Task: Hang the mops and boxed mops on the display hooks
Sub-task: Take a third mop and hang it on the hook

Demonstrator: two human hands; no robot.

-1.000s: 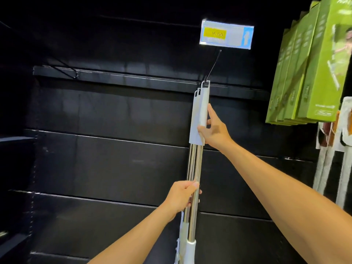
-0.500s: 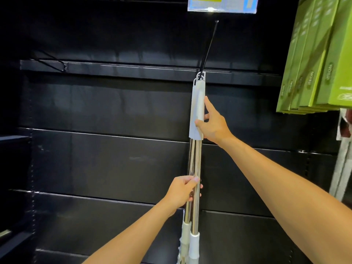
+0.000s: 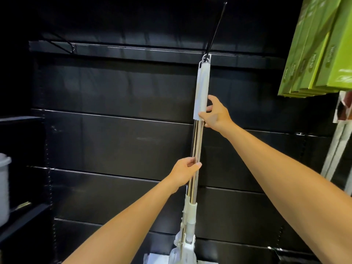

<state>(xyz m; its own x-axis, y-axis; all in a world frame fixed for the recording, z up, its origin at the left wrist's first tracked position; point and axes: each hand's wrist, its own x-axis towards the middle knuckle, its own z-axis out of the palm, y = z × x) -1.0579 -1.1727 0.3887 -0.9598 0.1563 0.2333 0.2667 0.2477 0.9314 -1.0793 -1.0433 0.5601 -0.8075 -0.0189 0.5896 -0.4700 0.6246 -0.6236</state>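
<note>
**Mops pushed to the back of the hook**

The paired mops [image 3: 197, 141] have slid along the display hook [image 3: 215, 29] since a second ago. Their top loops now sit at its root, against the rail [image 3: 133, 49] of the black back wall [image 3: 114, 140]. The view has tipped downward, so the price tag at the hook's tip has left the frame and more of the white lower fittings shows. The right hand [image 3: 215, 116] earlier had a finger stretched up the grey sleeve [image 3: 202, 88]. It now pinches the sleeve's lower end between thumb and curled fingers. The left hand [image 3: 187, 173] still grips the chrome poles further down.

The mops hang about midway across the wall. Bare black panel lies open to the left as far as a second hook [image 3: 62, 42] near the wall's upper left corner. To the right there is free panel up to the green boxed mops [image 3: 320, 54], which crowd the upper right corner. More hanging mops [image 3: 341, 140] run down the right edge below them. A pale tub [image 3: 3, 187] stands on a shelf [image 3: 24, 218] at the left edge.

The mop heads are cut off by the bottom of the frame. The hook's tip runs out at the top. The loops blur together at the rail, so whether both are threaded on the hook is hard to make out.
</note>
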